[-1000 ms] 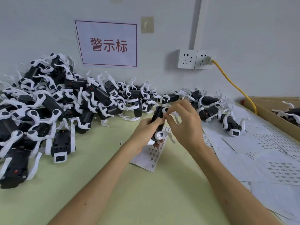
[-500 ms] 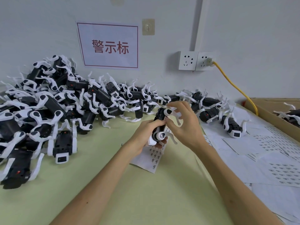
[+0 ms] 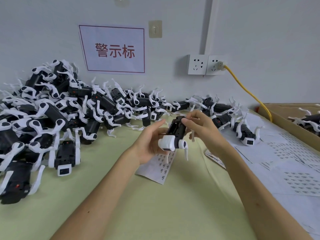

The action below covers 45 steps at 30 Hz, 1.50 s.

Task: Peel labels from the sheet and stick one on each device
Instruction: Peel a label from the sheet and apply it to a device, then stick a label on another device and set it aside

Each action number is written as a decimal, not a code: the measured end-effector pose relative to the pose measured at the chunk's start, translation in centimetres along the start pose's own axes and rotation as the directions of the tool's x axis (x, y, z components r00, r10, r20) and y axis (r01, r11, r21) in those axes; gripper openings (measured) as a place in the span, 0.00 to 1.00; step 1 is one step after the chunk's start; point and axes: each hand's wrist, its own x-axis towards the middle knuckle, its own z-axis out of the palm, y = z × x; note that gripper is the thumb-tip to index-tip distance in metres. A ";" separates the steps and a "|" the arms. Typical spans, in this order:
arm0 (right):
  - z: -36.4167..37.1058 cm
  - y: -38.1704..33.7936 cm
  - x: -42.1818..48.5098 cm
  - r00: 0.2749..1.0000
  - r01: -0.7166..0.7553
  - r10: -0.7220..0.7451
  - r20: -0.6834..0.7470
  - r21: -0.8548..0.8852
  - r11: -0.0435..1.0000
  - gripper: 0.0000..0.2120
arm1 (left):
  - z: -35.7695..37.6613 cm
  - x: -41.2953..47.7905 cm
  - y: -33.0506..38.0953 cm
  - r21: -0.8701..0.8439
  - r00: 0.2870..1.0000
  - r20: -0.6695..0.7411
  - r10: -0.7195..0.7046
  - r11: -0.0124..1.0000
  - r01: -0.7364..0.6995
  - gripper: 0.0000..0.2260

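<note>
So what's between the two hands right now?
A device, black with white legs. The left hand holds it and the right hand grips its far end. Head view.

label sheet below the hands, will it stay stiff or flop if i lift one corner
Probably floppy: the label sheet looks paper-thin and lies flat. Likely very light, so a nudge could slide it across the green table.

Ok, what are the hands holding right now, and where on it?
One black-and-white device: the left hand holds its body from the left side, the right hand grips the far end, thumb on top.
</note>
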 end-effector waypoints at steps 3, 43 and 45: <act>-1.3 -0.2 0.1 0.982 -0.109 0.096 0.164 0.069 0.992 0.12 | -0.4 -0.1 0.2 -0.005 1.000 0.023 -0.011 1.000 0.011 0.20; -6.0 0.2 -4.7 0.968 -0.055 -0.097 -0.233 -0.571 0.819 0.12 | -5.0 2.7 -2.5 0.945 0.923 -0.301 0.239 0.202 0.256 0.27; -10.4 0.8 -5.0 0.893 -0.255 -0.143 -0.427 -0.741 0.621 0.20 | -5.0 2.8 -2.5 0.949 0.926 -0.298 0.231 0.175 0.262 0.25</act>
